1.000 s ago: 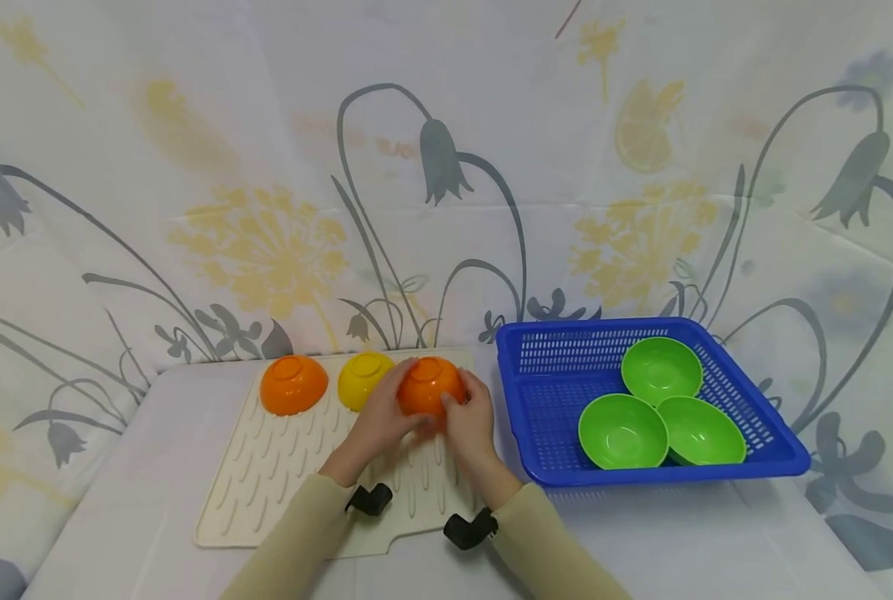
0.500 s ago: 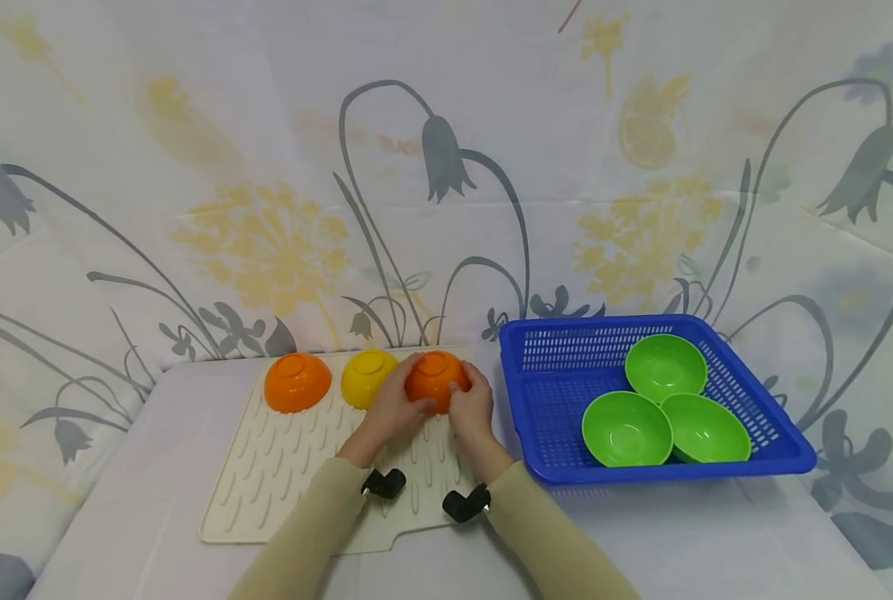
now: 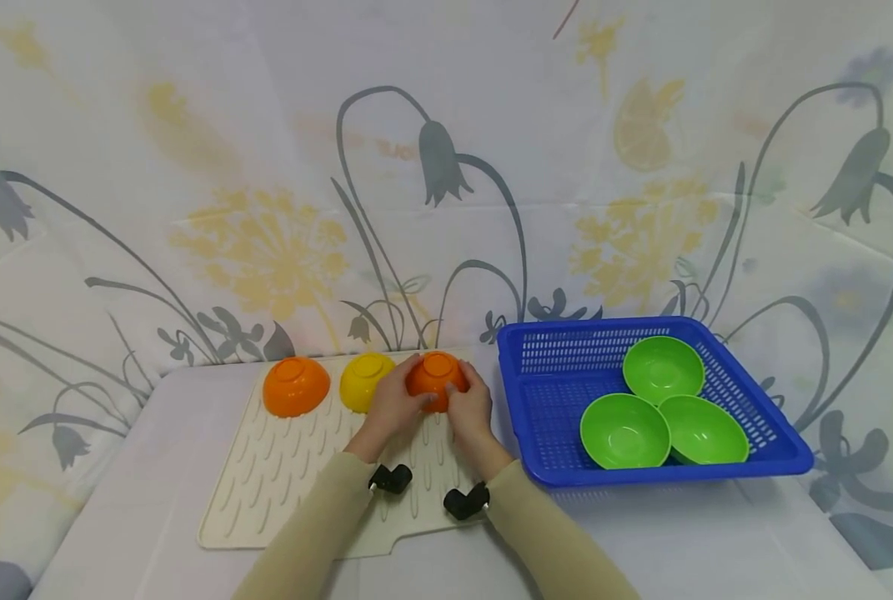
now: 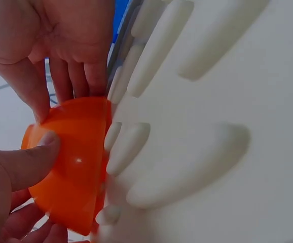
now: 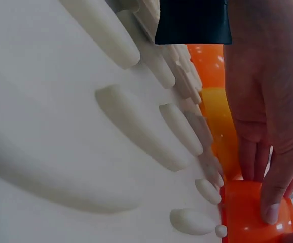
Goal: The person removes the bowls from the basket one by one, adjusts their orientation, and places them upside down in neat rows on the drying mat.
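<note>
An orange bowl (image 3: 437, 377) stands upside down at the back right of the cream ribbed drying mat (image 3: 281, 467). My left hand (image 3: 393, 410) grips its left side, the thumb lying on the outer wall in the left wrist view. From the right, my right hand (image 3: 472, 414) grips the same bowl (image 5: 248, 207), thumb on the near wall. In the left wrist view the bowl's rim (image 4: 102, 152) sits against the mat's ridges. Just left of it is an upturned yellow bowl (image 3: 366, 382), partly behind my left hand. A second orange bowl (image 3: 296, 387) lies upturned at the back left.
A blue perforated basket (image 3: 551, 477) stands right of the mat. It holds three green bowls, a rear one (image 3: 664, 371), a front one (image 3: 624, 433) and a right one (image 3: 704, 432), open sides up. A patterned cloth (image 3: 446, 233) hangs behind the table.
The orange bowl between my hands has shifted slightly back and right and come down onto the mat. My left wrist has moved forward and right. The other bowls stay in place.
</note>
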`<move>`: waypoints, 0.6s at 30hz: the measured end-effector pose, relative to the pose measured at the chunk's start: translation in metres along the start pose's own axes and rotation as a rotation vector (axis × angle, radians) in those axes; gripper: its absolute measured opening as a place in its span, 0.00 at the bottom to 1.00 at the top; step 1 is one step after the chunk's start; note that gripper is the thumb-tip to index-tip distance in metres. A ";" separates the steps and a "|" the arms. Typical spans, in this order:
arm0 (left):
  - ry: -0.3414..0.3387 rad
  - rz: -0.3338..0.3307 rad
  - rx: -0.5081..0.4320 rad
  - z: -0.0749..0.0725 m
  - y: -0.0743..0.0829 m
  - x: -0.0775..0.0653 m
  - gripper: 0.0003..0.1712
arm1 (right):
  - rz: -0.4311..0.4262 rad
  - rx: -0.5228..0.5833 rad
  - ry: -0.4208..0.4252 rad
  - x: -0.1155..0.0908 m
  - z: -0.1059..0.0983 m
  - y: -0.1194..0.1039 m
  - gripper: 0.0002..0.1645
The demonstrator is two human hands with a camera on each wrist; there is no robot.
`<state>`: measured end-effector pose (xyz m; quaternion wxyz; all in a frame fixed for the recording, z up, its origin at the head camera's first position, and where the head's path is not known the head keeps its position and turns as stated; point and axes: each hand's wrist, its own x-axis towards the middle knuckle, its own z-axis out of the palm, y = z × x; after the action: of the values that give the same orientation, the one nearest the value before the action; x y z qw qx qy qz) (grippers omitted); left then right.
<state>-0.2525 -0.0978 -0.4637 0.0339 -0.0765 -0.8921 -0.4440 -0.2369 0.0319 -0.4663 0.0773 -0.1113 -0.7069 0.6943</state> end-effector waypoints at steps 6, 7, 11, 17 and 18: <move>0.002 -0.019 -0.008 0.002 -0.001 0.002 0.39 | 0.036 0.004 -0.003 0.000 -0.001 0.000 0.32; 0.005 -0.017 -0.008 0.002 -0.001 0.002 0.39 | 0.041 0.007 -0.003 0.000 -0.001 0.000 0.32; 0.017 -0.014 0.012 0.002 0.001 0.001 0.39 | 0.018 -0.006 -0.001 0.000 -0.002 0.000 0.31; 0.024 -0.029 0.032 0.002 0.004 0.001 0.39 | -0.022 -0.025 0.022 -0.004 -0.002 -0.003 0.29; 0.025 -0.032 0.030 0.001 0.004 0.001 0.38 | -0.031 -0.031 0.025 -0.005 -0.001 -0.004 0.29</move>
<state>-0.2531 -0.0943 -0.4614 0.0392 -0.0560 -0.8993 -0.4319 -0.2319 0.0313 -0.4620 0.0952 -0.1101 -0.7182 0.6805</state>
